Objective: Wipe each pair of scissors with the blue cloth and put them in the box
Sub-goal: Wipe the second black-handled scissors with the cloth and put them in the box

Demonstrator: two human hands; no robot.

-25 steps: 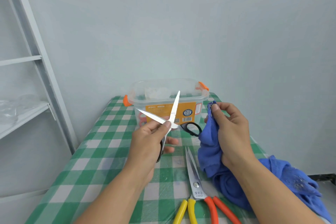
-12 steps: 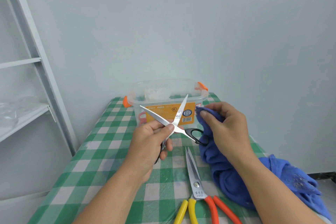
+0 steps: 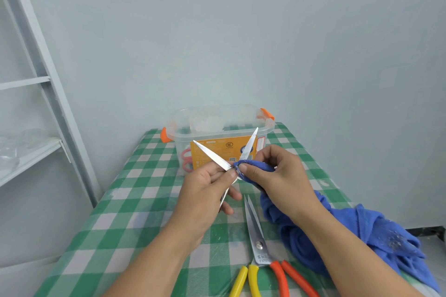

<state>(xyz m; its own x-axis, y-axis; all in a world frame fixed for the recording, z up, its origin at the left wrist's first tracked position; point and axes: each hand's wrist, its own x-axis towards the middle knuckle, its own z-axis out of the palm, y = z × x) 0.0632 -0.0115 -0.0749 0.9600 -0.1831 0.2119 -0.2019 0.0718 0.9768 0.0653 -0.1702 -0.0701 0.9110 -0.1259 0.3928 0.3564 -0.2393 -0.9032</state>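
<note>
My left hand (image 3: 205, 190) grips a pair of black-handled scissors (image 3: 212, 155) near the pivot, its two steel blades spread wide and pointing up. My right hand (image 3: 277, 176) pinches a fold of the blue cloth (image 3: 357, 231) against the base of the right blade, right beside my left thumb. The cloth trails down to the table on the right. Behind the blades stands the clear plastic box (image 3: 241, 111) with orange latches; red scissor handles (image 3: 187, 160) show through its wall. The black handles are mostly hidden by my hands.
Scissors with yellow and orange handles (image 3: 258, 246) lie on the green checked table (image 3: 135, 212) near the front edge, blades pointing away from me. A grey shelf frame (image 3: 43, 75) stands to the left. A plain wall rises behind the box.
My right hand moved left with the cloth from beside the box to the scissors' pivot. The scissors tilted so the open blades lean further right.
</note>
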